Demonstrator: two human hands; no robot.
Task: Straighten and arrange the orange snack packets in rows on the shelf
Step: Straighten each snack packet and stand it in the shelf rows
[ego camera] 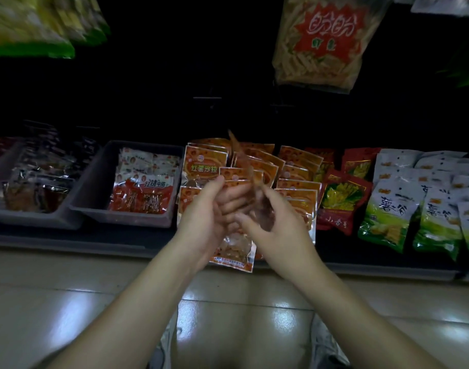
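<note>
A: Shelf [68,242] status?
B: Orange snack packets [297,166] lie in overlapping rows just beyond both hands, long axes running away from the person. Grey bin [95,187] left of the left hand holds red-white packets [143,190].
A: Hands?
B: Left hand [209,211] grips the held packet [236,251], lower end toward the person. Right hand [276,225] pinches a blurred packet [242,161], edge-on, tip pointing up and away.

One view only, head-worn, wide-angle. Faces forward and down onto a low shelf [68,242] crossing mid-frame, close in. Floor [68,310] fills the lower frame. Forearms enter from the bottom edge; left hand [209,211] and right hand [278,227] meet at centre. Upper left corner blurred.
</note>
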